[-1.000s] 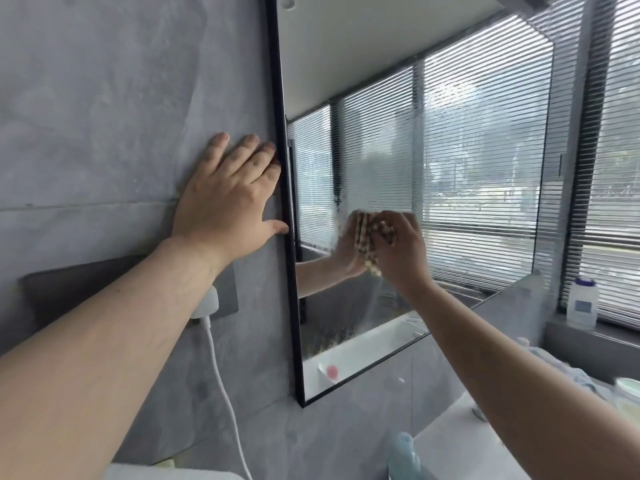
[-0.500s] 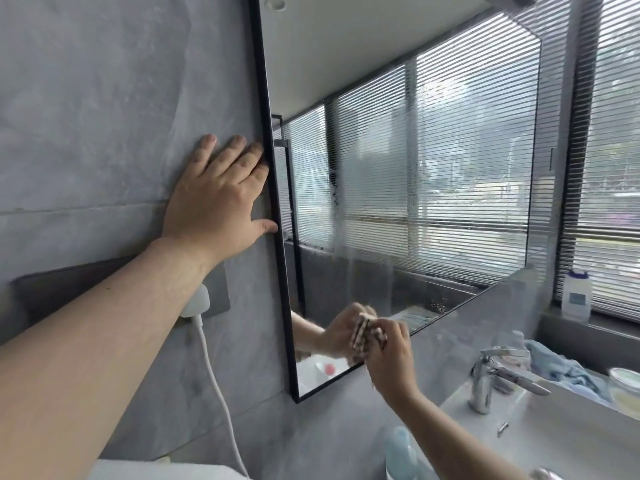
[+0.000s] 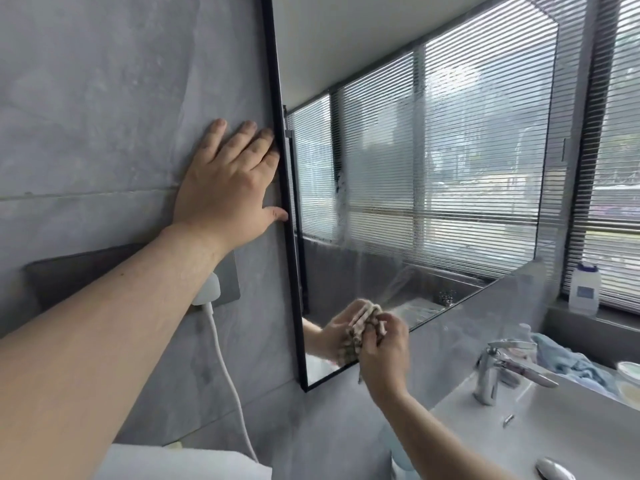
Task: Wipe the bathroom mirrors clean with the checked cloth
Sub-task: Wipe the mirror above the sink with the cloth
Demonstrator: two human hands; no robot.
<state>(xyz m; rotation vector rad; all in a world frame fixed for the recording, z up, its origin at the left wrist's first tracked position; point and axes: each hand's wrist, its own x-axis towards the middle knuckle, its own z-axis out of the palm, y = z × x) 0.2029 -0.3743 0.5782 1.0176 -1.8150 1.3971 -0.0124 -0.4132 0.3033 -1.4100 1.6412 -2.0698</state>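
- Left hand [image 3: 228,188] is flat on the grey tiled wall [image 3: 104,98], fingers straight and close together, holding nothing; the fingertips and the thumb tip reach the mirror's black frame [image 3: 277,133].
- Right hand [image 3: 382,355] is low down at the mirror [image 3: 433,150], fingers curled round the checked cloth [image 3: 363,327], which is bunched into a wad.
- The cloth is pressed to the glass close to the bottom edge, near the lower left corner of the frame (its reflection and that of the hand meet it right there on the glass).
- A hazy, streaked film lies over the middle of the glass, with a whitish smear edge running down left of centre and a faint swipe trail slanting up from the cloth.
- The glass reflects slatted window blinds [image 3: 616,168] and a pale ceiling.
- Left of the frame, under the left forearm, a dark wall plate [image 3: 69,275] carries a white plug [image 3: 207,289], and its white cable [image 3: 225,372] hangs down the wall.
- Lower right: a white basin [image 3: 554,427] with a chrome tap [image 3: 495,368], spout pointing right.
- Behind the tap lies a crumpled light blue towel [image 3: 571,362].
- On the window ledge by the blinds stands a white bottle [image 3: 585,289], upright, well apart from the tap.
- A white folded edge [image 3: 180,462] shows at the bottom of the view; I cannot tell what it is.
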